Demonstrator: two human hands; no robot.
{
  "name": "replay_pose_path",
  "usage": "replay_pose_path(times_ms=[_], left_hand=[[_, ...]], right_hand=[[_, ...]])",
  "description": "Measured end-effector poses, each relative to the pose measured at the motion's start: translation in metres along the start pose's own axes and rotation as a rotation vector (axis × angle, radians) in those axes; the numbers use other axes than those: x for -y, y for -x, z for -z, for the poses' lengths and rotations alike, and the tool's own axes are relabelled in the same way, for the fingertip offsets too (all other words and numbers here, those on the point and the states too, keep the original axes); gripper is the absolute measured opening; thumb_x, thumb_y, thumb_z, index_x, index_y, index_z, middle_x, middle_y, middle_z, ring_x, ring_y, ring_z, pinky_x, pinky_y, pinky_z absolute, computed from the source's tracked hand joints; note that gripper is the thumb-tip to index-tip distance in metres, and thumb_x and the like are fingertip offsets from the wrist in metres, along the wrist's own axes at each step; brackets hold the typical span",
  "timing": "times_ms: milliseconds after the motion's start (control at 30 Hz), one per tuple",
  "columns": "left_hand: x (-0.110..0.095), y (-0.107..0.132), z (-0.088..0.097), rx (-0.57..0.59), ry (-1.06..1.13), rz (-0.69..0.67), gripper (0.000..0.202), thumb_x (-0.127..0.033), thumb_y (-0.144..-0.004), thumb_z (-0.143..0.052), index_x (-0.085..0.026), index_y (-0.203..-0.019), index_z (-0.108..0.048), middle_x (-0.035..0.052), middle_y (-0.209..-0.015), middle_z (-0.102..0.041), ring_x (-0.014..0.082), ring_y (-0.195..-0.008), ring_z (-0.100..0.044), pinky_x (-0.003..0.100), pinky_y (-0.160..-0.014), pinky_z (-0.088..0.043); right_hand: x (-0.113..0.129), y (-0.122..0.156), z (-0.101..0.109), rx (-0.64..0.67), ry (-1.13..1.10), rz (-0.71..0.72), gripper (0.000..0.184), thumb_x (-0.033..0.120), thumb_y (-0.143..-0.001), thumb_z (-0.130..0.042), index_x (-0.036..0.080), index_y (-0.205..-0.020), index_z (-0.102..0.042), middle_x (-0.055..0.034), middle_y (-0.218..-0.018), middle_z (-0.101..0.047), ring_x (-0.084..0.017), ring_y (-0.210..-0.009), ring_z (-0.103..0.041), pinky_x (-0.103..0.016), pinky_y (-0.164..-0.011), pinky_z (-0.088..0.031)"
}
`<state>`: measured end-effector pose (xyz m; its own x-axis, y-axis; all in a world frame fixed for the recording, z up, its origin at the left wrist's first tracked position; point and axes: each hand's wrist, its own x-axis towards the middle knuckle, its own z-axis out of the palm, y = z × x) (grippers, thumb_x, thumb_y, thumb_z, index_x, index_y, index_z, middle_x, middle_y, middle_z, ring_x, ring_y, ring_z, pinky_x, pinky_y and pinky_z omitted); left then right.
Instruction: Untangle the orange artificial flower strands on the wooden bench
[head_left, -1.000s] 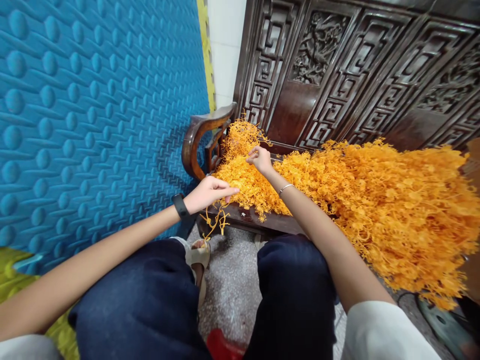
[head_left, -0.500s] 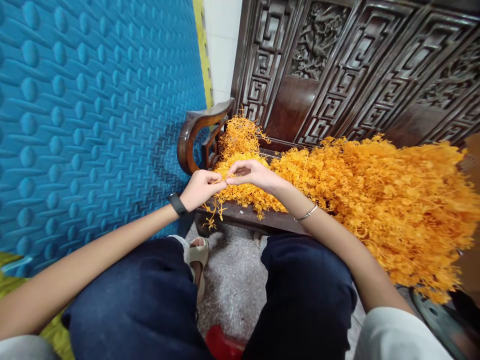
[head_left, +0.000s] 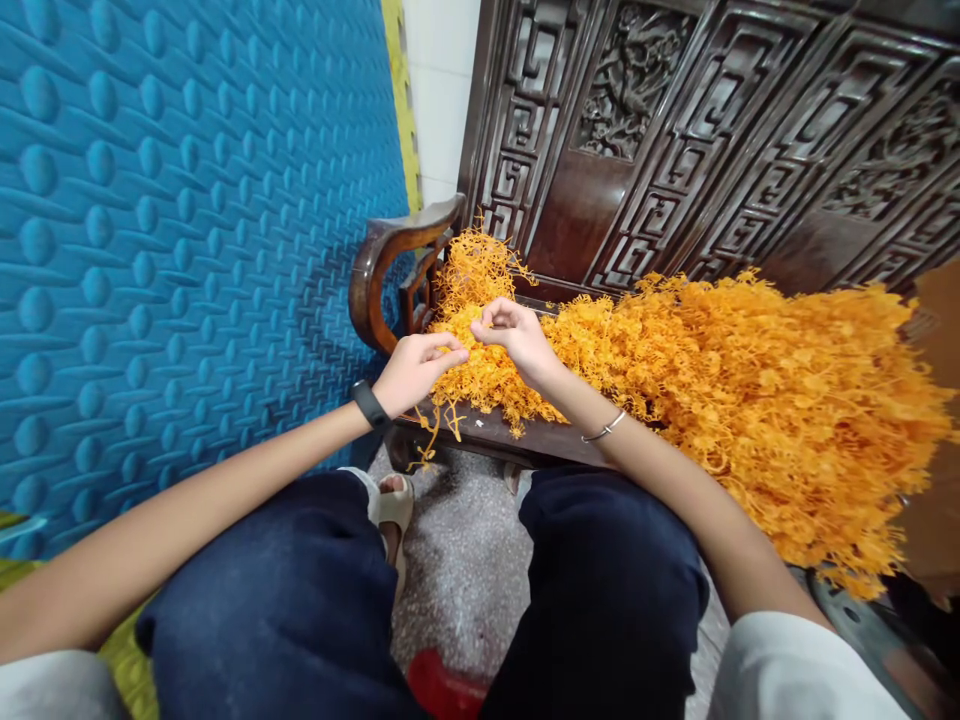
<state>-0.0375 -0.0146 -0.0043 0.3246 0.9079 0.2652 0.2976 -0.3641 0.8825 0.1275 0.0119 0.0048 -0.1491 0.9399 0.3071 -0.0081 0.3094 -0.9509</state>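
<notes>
My left hand point(head_left: 420, 372), with a black band at the wrist, is closed in a pinch. From beneath it hangs a thin orange plastic sprig point(head_left: 430, 436) with short branching tips, its upper part hidden by the fingers. Just right of it and slightly higher, my right hand point(head_left: 516, 338) has thumb and index finger pressed together; anything between them is too small to make out. A narrow gap separates the two hands. Behind and under them spreads a heap of orange plastic sprigs point(head_left: 491, 368) on the seat of a dark wooden bench point(head_left: 480, 428).
A much larger pile of orange sprigs point(head_left: 795, 400) covers the bench to the right. The curved armrest point(head_left: 367, 270) rises at the left, beside blue foam matting point(head_left: 187, 250). A carved backrest point(head_left: 585, 205) stands behind. Something red point(head_left: 442, 688) lies between my legs on the floor.
My right hand has moved up and right, away from the left fingertips it was touching. My left hand has shifted slightly right, the sprig still hanging from it.
</notes>
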Motion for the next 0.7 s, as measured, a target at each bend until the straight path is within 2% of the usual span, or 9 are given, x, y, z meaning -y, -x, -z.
replay_pose_path(times_ms=[67,133,300,433,567,633,700], left_hand=[[-0.001,-0.004,-0.002,0.018,0.071,0.030,0.021,-0.033,-0.073,-0.060,-0.013,-0.066,-0.061,-0.0068,-0.045,-0.035,0.0056,-0.043,-0.024,0.023,-0.046,-0.014],[-0.004,-0.008,-0.006,0.013,0.167,0.105,0.018,-0.030,-0.071,-0.061,-0.013,-0.064,-0.060,-0.0084,-0.042,-0.030,0.0049,-0.040,-0.021,0.024,-0.044,-0.013],[-0.010,-0.015,-0.016,-0.072,0.376,0.313,0.012,-0.021,-0.071,-0.060,-0.014,-0.062,-0.057,-0.0107,-0.036,-0.022,0.0033,-0.034,-0.014,0.023,-0.040,-0.007],[-0.011,-0.019,-0.017,-0.138,0.473,0.335,0.013,-0.020,-0.073,-0.059,-0.015,-0.062,-0.053,-0.0111,-0.034,-0.023,0.0023,-0.032,-0.014,0.020,-0.037,-0.008],[-0.011,-0.021,-0.017,-0.182,0.552,0.369,0.012,-0.016,-0.074,-0.057,-0.017,-0.064,-0.050,-0.0118,-0.032,-0.023,0.0025,-0.029,-0.016,0.018,-0.034,-0.010],[-0.012,-0.019,-0.018,-0.200,0.590,0.398,0.012,-0.015,-0.075,-0.055,-0.017,-0.065,-0.050,-0.0120,-0.031,-0.023,0.0028,-0.028,-0.016,0.017,-0.034,-0.010],[-0.013,-0.014,-0.021,-0.175,0.598,0.430,0.012,-0.015,-0.076,-0.055,-0.017,-0.065,-0.050,-0.0119,-0.031,-0.023,0.0028,-0.028,-0.017,0.017,-0.033,-0.011]], right_hand=[[-0.003,-0.004,-0.001,-0.067,0.036,0.006,0.025,0.017,-0.063,-0.071,0.018,-0.061,-0.046,0.0069,-0.056,-0.044,-0.007,-0.055,-0.041,-0.024,-0.058,-0.032],[-0.007,-0.007,-0.003,-0.131,0.050,0.028,0.023,0.013,-0.064,-0.069,0.018,-0.060,-0.046,0.0069,-0.056,-0.044,-0.007,-0.055,-0.040,-0.024,-0.058,-0.033],[-0.012,-0.020,-0.012,-0.278,0.118,0.113,0.027,0.006,-0.066,-0.065,0.018,-0.058,-0.042,0.0072,-0.057,-0.044,-0.006,-0.055,-0.040,-0.023,-0.057,-0.033],[-0.011,-0.030,-0.024,-0.350,0.165,0.098,0.029,0.005,-0.068,-0.063,0.018,-0.058,-0.040,0.0082,-0.056,-0.042,-0.005,-0.054,-0.039,-0.022,-0.057,-0.033],[-0.015,-0.039,-0.036,-0.407,0.117,0.046,0.029,0.005,-0.069,-0.062,0.019,-0.058,-0.039,0.0088,-0.055,-0.039,-0.005,-0.052,-0.036,-0.021,-0.056,-0.033],[-0.017,-0.047,-0.037,-0.424,0.067,0.026,0.029,0.005,-0.069,-0.061,0.019,-0.058,-0.039,0.0085,-0.054,-0.039,-0.005,-0.052,-0.036,-0.021,-0.056,-0.033],[-0.018,-0.059,-0.030,-0.502,-0.002,-0.018,0.029,0.006,-0.070,-0.059,0.020,-0.058,-0.037,0.0078,-0.054,-0.040,-0.006,-0.053,-0.039,-0.021,-0.055,-0.034]])
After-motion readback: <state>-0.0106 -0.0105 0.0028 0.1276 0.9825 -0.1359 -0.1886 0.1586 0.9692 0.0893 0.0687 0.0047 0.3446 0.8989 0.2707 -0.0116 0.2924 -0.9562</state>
